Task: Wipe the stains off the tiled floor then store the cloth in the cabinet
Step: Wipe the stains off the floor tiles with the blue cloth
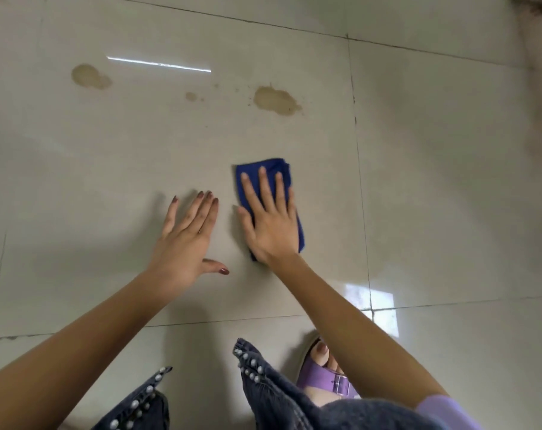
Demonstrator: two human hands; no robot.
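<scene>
The tiled floor (108, 150) is made of large, glossy beige squares divided by thin dark grout lines, and its polish mirrors a bright strip of light. A blue cloth (271, 165), soft and folded into a narrow rectangle, lies flat near the middle of one big tile, closer to that tile's right grout line than to its left. The right hand (273, 225) presses down on it, palm flat and fingers straight and slightly spread, with nothing curled round the fabric. Just beside it, the left hand (182, 240) rests on bare tile, fingers extended together and thumb splayed out, holding nothing.

Towards the far edge of the same tile, well apart from the cloth, sit three dull yellowish-brown stains with blotchy outlines: a left stain (91, 76), a small stain (191, 96) and a right stain (276, 100). At the near edge are dark denim trousers (263, 386) trimmed with pearly beads, and a purple buckled sandal (325, 377).
</scene>
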